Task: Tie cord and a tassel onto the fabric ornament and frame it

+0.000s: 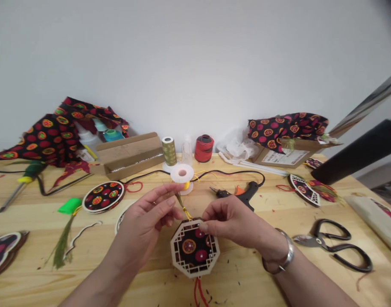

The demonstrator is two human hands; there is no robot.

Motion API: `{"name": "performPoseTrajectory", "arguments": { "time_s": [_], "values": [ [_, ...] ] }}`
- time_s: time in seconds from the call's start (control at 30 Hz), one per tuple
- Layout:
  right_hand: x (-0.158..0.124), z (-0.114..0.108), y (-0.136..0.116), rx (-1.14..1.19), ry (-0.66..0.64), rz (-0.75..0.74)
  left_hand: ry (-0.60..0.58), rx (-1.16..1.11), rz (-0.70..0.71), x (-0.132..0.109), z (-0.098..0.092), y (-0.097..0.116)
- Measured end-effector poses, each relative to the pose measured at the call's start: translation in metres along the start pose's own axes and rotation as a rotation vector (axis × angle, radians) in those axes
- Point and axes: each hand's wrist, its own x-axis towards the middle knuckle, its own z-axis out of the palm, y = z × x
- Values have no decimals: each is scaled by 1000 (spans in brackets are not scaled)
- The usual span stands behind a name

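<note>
An octagonal wooden ornament [195, 248] with dark floral fabric in its lattice frame is held a little above the table. My right hand [232, 221] pinches its upper right edge, thumb on the front. A green tassel tied with yellow thread [184, 209] rises from the ornament's top, and a red cord [200, 293] hangs from its bottom. My left hand [152, 213] is beside the tassel, its fingers curled with the thumb near the index finger; the tassel's upper end reaches these fingers, partly hidden. Just behind the left fingertips stands a white spool with yellow thread [182, 172].
A glue gun [243, 194] lies behind my right hand, scissors [333, 245] at the right. Round fabric ornament [103, 197], green tassel [62, 247] and screwdriver [21, 187] are at the left. Cardboard box [133, 155], olive spool [169, 151] and red spool [204, 148] line the wall.
</note>
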Motion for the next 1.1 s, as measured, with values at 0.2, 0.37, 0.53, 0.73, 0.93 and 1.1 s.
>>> {"name": "performPoseTrajectory", "arguments": {
  "time_s": [0.2, 0.37, 0.53, 0.73, 0.93, 1.1],
  "values": [
    [-4, -10, 0, -9, -136, 93, 104, 104, 11, 4, -3, -7],
    [-6, -15, 0, 6, -207, 129, 140, 438, 214, 1, -5, -6],
    [-5, -16, 0, 2, -209, 127, -289, 613, 308, -8, -4, 0],
    [-4, -20, -2, 39, -203, 115, -447, 628, 171, -11, -1, 0],
    [-6, -20, -2, 2, -183, 122, -386, 641, 71, -11, -2, -3],
    [-5, -20, -3, -4, -179, 123, -344, 665, 17, -11, -1, -2]
  ]
}}
